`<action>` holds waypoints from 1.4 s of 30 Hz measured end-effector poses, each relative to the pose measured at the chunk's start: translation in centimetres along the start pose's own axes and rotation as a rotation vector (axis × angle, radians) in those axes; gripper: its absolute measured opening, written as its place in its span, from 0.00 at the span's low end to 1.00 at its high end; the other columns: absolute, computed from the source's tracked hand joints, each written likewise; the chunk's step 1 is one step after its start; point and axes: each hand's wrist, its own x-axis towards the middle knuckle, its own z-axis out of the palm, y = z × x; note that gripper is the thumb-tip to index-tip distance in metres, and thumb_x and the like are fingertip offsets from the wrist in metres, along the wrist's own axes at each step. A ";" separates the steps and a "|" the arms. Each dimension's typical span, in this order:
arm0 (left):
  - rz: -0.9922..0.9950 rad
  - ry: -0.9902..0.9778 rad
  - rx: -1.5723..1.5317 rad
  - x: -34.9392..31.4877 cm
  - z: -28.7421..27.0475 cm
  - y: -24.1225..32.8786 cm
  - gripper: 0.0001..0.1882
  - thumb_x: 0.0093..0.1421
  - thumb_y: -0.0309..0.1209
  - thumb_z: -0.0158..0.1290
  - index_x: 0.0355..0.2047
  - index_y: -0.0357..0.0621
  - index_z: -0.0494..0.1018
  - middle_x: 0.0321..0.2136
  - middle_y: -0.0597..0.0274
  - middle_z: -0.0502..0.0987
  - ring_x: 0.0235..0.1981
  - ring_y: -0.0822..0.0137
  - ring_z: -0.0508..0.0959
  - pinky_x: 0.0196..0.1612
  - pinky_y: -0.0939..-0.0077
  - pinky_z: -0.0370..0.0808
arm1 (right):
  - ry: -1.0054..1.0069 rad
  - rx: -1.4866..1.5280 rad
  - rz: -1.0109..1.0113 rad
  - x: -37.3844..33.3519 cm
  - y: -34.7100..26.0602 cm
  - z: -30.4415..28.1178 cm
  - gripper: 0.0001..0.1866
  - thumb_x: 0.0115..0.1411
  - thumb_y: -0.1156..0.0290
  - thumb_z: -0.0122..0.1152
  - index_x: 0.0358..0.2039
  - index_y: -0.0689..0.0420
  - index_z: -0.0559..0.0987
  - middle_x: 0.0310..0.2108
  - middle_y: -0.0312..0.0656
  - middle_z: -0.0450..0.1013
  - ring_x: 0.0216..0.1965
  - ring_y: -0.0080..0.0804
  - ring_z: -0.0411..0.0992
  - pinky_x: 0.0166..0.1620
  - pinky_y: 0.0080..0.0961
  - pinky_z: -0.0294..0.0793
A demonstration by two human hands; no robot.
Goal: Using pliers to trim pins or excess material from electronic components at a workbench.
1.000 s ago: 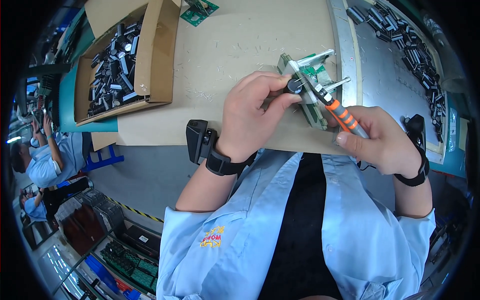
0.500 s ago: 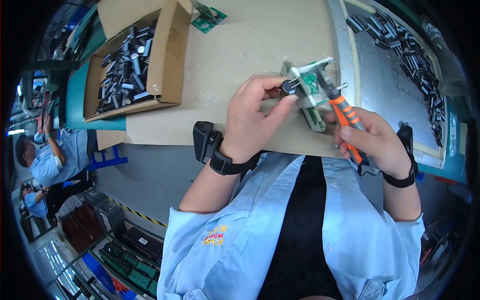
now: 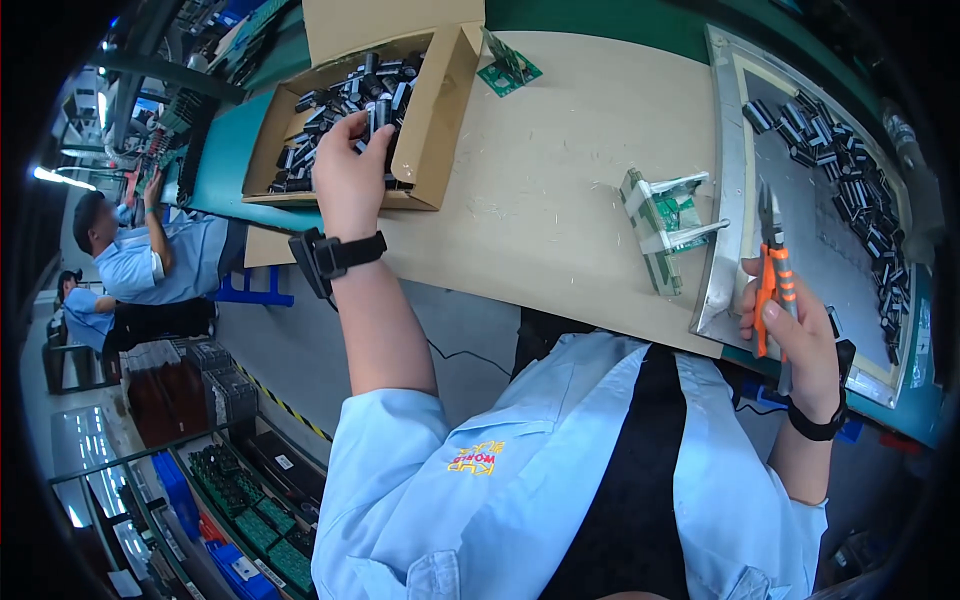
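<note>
My left hand reaches into the cardboard box at the far left. Between thumb and fingers it pinches a capacitor, a black cylinder with a pale stripe, above many similar ones. On the right, my right hand is wrapped round a pair of pliers with orange and grey handles, their jaws pointing away from me over the metal tray. Left of the pliers, apart from both hands, a small stand built of green circuit board pieces with two pale arms rests on the table.
Black capacitors lie heaped along the tray's far right side. Another green board piece sits at the table's back. Small wire clippings are scattered over the brown tabletop. At the far left a co-worker in light blue is seated.
My left hand has left the board stand, where it held a capacitor, and moved left into the box. My right hand has drawn the pliers away from the stand to the right.
</note>
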 end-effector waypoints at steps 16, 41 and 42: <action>0.323 -0.094 -0.592 -7.8 1.3 11.4 0.08 0.57 0.20 0.51 0.38 0.35 0.73 0.40 0.55 0.74 0.42 0.66 0.74 0.48 0.76 0.68 | 0.898 -0.796 0.015 -3.9 4.1 -12.8 0.16 0.55 0.73 0.59 0.45 0.58 0.72 0.31 0.34 0.71 0.34 0.23 0.69 0.38 0.20 0.68; -0.416 -1.354 -1.477 -9.1 0.8 17.5 0.15 0.62 0.28 0.48 0.49 0.34 0.66 0.39 0.61 0.75 0.38 0.75 0.75 0.43 0.81 0.72 | -0.030 -0.719 -0.841 2.6 -3.7 3.4 0.22 0.42 0.81 0.64 0.41 0.61 0.72 0.36 0.43 0.71 0.38 0.38 0.71 0.43 0.27 0.71; -0.414 -1.347 -1.474 -9.1 0.9 17.3 0.15 0.62 0.28 0.48 0.49 0.34 0.66 0.39 0.61 0.75 0.38 0.75 0.75 0.43 0.81 0.72 | -0.009 -0.732 -0.843 2.9 -3.6 3.8 0.22 0.42 0.80 0.64 0.40 0.60 0.72 0.36 0.44 0.71 0.38 0.41 0.71 0.43 0.28 0.71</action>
